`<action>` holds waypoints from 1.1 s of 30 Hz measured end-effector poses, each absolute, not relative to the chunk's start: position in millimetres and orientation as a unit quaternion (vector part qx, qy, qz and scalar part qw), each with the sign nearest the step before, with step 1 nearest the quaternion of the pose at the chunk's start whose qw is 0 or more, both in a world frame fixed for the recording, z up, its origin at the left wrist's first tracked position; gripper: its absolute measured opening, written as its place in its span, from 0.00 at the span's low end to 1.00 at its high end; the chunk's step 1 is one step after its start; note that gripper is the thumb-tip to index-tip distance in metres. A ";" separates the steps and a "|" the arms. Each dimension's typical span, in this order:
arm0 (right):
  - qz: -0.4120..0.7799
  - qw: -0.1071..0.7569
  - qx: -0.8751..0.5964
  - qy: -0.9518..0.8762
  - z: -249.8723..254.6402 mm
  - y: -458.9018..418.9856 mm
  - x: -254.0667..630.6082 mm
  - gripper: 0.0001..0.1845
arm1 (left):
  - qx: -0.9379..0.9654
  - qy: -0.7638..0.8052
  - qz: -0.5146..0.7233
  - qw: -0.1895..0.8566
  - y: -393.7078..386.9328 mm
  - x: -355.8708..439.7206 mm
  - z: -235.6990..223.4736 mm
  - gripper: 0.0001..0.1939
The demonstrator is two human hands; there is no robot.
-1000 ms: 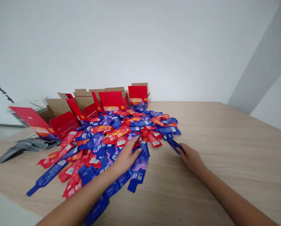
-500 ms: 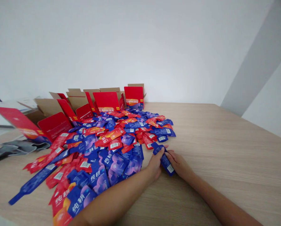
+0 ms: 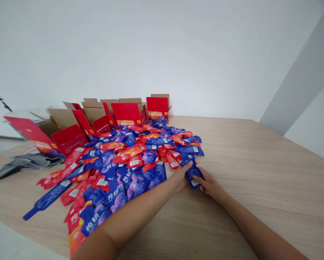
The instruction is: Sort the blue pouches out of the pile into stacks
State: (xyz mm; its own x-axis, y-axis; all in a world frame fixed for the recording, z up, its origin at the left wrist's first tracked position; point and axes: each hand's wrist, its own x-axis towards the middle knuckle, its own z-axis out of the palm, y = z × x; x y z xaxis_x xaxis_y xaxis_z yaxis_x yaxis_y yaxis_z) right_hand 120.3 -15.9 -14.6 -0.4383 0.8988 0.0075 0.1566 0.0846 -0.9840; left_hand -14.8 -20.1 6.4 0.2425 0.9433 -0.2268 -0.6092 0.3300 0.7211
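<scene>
Between my two hands is a blue sachet (image 3: 189, 172), its printed back with a white label turned up toward me. My left hand (image 3: 181, 177) pinches its left side, thumb on top. On the lower right, my right hand (image 3: 207, 185) grips the same sachet with the thumb across it near the label. Whether a second sachet lies under it I cannot tell. Just left of my hands spreads a big heap of blue and red sachets (image 3: 135, 180), many overlapping, some with white labels showing.
Several opened red cartons (image 3: 126, 112) with raised brown flaps line the back and left of the heap. A grey crumpled bag (image 3: 26, 164) lies at the table's left. The wooden table (image 3: 259, 162) extends right, with a white wall (image 3: 205, 54) behind.
The sachet in my hands has moved slightly up and now shows wider and flatter toward me. My right thumb has shifted onto its face. The whole view has shifted a little.
</scene>
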 end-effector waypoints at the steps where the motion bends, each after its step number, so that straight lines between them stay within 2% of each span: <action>1: 0.533 0.356 -0.416 -0.645 -14.1 -14.9 120.4 0.27 | 0.237 0.327 0.532 0.744 -20.1 -8.7 7.1 0.13; 5: 0.465 0.396 -0.427 -0.666 -9.3 -16.5 120.3 0.23 | 0.218 0.318 0.578 0.719 -26.1 10.0 8.3 0.12; 10: 0.393 0.366 -0.479 -0.695 -5.7 -23.8 123.0 0.24 | 0.208 0.365 0.627 0.656 -35.0 -2.0 5.5 0.12; 14: 0.176 0.425 -0.519 -0.720 -10.5 -8.9 128.2 0.15 | 0.190 0.400 0.604 0.662 -34.7 -17.1 2.3 0.12; 16: 0.060 0.411 -0.486 -0.769 -13.2 8.7 128.0 0.11 | 0.190 0.405 0.593 0.670 -32.7 -20.3 1.1 0.12; 21: -0.121 0.237 -0.446 -0.855 -9.6 64.0 117.7 0.30 | 0.190 0.385 0.571 0.700 -28.7 -23.4 0.8 0.05; 23: -0.146 0.171 -0.465 -0.856 -7.3 81.4 113.3 0.32 | 0.181 0.382 0.567 0.708 -28.5 -24.6 0.8 0.06; 26: -0.160 0.136 -0.489 -0.847 -8.1 92.3 112.1 0.25 | 0.176 0.369 0.569 0.714 -28.7 -25.8 0.0 0.08; 30: -0.114 0.180 -0.517 -0.829 -11.9 77.0 127.9 0.22 | 0.189 0.343 0.576 0.717 -27.9 -25.9 -1.0 0.08; 33: 0.002 0.281 -0.569 -0.773 -11.0 50.8 145.5 0.18 | 0.178 0.354 0.581 0.711 -26.7 -25.0 -0.9 0.07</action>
